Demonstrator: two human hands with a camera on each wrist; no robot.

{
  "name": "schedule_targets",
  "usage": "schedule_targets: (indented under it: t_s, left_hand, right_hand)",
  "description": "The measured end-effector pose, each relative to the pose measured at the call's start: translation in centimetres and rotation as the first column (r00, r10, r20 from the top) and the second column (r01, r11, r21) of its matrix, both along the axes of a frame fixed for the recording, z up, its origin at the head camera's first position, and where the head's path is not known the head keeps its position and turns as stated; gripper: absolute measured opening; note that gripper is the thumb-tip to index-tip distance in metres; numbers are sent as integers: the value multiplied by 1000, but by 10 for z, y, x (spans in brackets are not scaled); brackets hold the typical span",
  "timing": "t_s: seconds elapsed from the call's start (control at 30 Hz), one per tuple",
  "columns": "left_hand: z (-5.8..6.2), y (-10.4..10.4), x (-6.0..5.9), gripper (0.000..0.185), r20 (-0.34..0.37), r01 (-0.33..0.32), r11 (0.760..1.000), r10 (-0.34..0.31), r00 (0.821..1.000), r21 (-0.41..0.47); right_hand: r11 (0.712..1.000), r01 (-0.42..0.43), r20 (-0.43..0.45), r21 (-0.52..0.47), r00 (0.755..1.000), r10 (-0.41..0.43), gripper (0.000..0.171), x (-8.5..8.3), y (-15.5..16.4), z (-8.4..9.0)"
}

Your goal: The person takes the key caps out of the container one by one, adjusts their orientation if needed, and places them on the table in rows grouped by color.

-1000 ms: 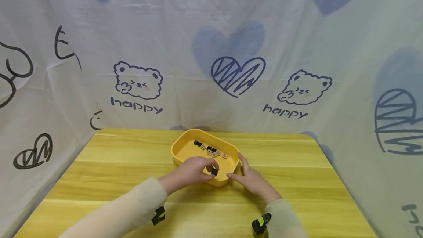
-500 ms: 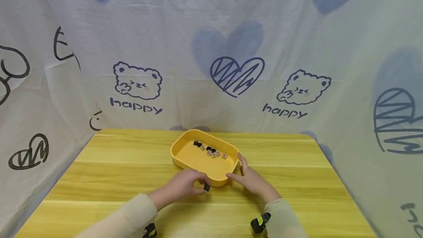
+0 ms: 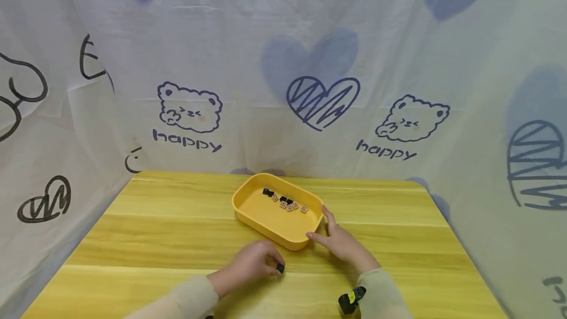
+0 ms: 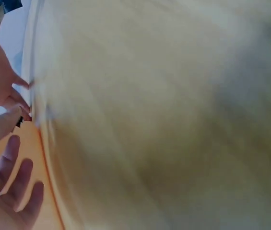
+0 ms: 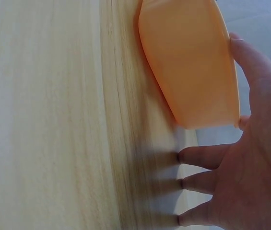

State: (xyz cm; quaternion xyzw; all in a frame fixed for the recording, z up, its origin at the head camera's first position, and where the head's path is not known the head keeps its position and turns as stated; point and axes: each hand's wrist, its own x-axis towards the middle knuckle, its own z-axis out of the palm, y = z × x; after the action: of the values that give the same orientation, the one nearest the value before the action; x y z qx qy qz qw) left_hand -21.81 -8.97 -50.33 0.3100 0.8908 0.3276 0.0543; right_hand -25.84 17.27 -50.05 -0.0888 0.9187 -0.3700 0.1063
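My left hand [image 3: 254, 262] pinches a small black cube-like piece [image 3: 280, 268] between thumb and fingertips, over the table in front of the yellow tray [image 3: 266, 231]. In the left wrist view this black piece [image 4: 18, 122] barely shows at the fingertips; the other fingers are spread. My right hand [image 3: 343, 245] holds the tray's right corner, thumb on the near rim and a finger on the far side. Its remaining fingers [image 5: 200, 182] extend below the corner in the right wrist view. Inside the tray lie several black pieces [image 3: 267, 192] and several pinkish square pieces [image 3: 290, 207].
The tray stands on a wood-grain table [image 3: 168, 220], toward its back edge. A white cloth [image 3: 248, 127] with blue hearts and bear drawings hangs behind and on both sides. A black wrist device [image 3: 350, 302] sits by the right sleeve.
My left hand has moved from over the tray toward me, past its near rim, carrying the black piece out. My right hand stays at the tray's corner.
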Motion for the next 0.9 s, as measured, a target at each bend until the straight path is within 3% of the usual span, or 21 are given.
schedule_targets:
  t_s: [0.17,0.3,0.7,0.9]
  left_hand:
    - [-10,1,0,18,38,-30,1000,30,999,-5]
    - [-16,3,-2,18,-10,-46,998,46,999,-31]
    - [-19,5,-3,16,-54,-100,988,94,994,-116]
    - [-18,4,-1,16,-42,-104,988,100,994,-116]
  right_hand:
    - [1000,3,3,6,1000,-3,101,-1,0,-1]
    - [1000,5,3,3,1000,-5,101,-1,0,-1]
    - [1000,19,-29,-3,999,-19,95,3,-7,-9]
    - [997,53,-33,-63,998,-56,97,9,-12,-11]
